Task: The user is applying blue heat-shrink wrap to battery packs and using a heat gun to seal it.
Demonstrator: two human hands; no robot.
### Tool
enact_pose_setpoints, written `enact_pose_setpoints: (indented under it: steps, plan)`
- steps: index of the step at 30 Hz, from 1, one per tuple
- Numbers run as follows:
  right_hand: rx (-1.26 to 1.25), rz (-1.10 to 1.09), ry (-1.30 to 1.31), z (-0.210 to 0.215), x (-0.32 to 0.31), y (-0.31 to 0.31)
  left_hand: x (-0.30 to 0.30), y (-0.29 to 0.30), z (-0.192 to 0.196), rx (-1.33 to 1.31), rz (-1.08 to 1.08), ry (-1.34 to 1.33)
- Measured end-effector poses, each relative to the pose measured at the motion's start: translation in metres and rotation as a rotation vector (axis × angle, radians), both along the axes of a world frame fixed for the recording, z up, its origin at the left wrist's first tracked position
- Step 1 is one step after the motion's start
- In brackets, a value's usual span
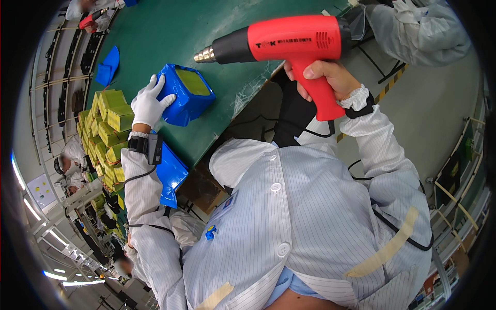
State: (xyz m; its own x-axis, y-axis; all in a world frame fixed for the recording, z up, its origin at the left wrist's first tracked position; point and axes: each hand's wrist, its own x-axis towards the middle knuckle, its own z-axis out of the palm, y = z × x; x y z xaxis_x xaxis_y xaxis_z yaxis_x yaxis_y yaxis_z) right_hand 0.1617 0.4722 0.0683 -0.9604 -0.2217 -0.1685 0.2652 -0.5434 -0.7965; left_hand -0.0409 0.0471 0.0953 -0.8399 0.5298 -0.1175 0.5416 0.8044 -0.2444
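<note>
My right hand (335, 77), bare with a white cuff and black wrist strap, is wrapped round the grip of a red heat gun (294, 42). The gun's metal nozzle points left, just above and to the right of a box-shaped block (181, 106) in shiny blue film. A yellow-green face of the block shows through the film's open end. My left hand (149, 103), in a white glove, holds the block's left side, with the thumb across the film and the fingers on its upper edge. The block is on the green table.
A stack of yellow-green blocks (109, 121) stands left of my left hand. Blue film pieces lie at the far left (107, 66) and by my left forearm (170, 168). Another person's red heat gun (92, 19) is top left; a pale sleeve (418, 31) is upper right. The table (170, 31) is green.
</note>
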Motion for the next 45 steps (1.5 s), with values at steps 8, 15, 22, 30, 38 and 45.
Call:
enact_pose_setpoints:
  steps: [8,15,22,30,38,45]
  plan:
    - [0.138,-0.1,-0.122,0.004,0.053,0.015,-0.016,-0.004,0.013,0.054,-0.239,-0.073]
    - [0.204,-0.158,-0.169,0.013,0.092,0.014,-0.03,0.02,0.057,-0.277,-0.54,-0.12]
    - [0.265,-0.17,-0.15,0.021,0.099,0.003,-0.036,0.036,0.063,-0.363,-0.711,-0.146]
    - [0.263,-0.204,-0.139,0.026,0.092,-0.004,-0.047,0.053,0.058,-0.318,-0.687,-0.266]
    - [0.226,-0.201,-0.135,0.032,0.083,-0.008,-0.03,0.015,0.032,-0.144,-0.071,-0.13]
    - [0.254,-0.2,-0.108,0.064,0.075,-0.011,-0.029,-0.034,-0.024,0.324,0.43,-0.283]
